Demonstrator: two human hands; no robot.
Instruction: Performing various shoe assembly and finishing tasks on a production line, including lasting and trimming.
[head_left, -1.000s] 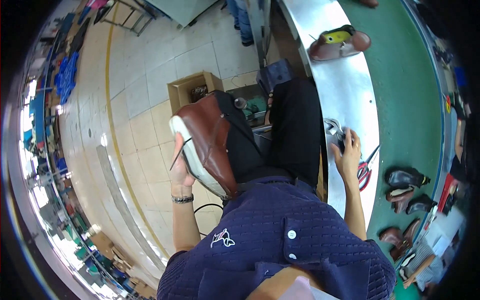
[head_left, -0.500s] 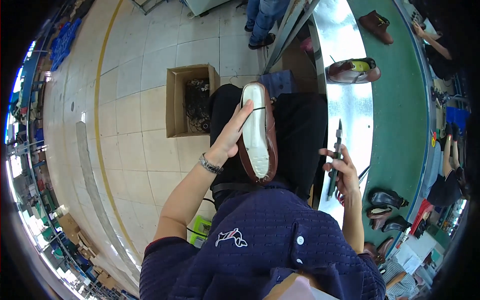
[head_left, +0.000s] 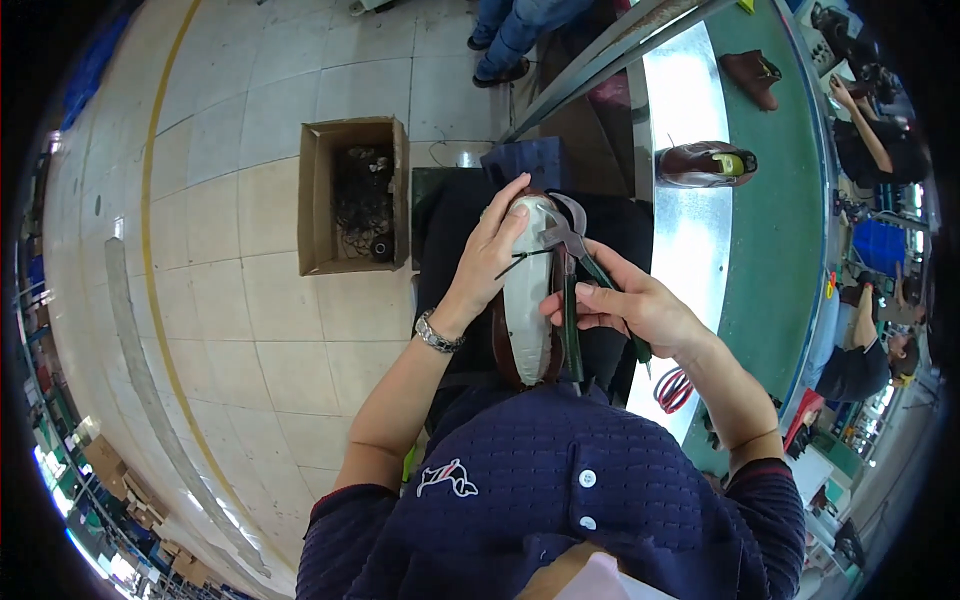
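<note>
A brown shoe [head_left: 530,320] lies over my lap with its white underside facing up. My left hand [head_left: 490,245] grips the shoe near its far end, the thumb on the white surface. A thin black cord [head_left: 522,257] or strip crosses that surface by the left fingers. My right hand [head_left: 625,300] is closed on green-handled pincers [head_left: 572,330]. The metal jaws spread apart over the far right part of the shoe; whether they touch it I cannot tell.
A cardboard box [head_left: 309,200] with tangled dark scraps stands on the tiled floor at left. On the right runs a metal ledge [head_left: 690,240] beside a green conveyor [head_left: 770,250]. Another brown shoe [head_left: 695,165] and a brown boot [head_left: 752,78] rest there. People work beyond.
My right hand has brought the pincers from the ledge side leftward onto the shoe, and their jaws now show spread. My left hand has stayed on the shoe, its grip slightly shifted.
</note>
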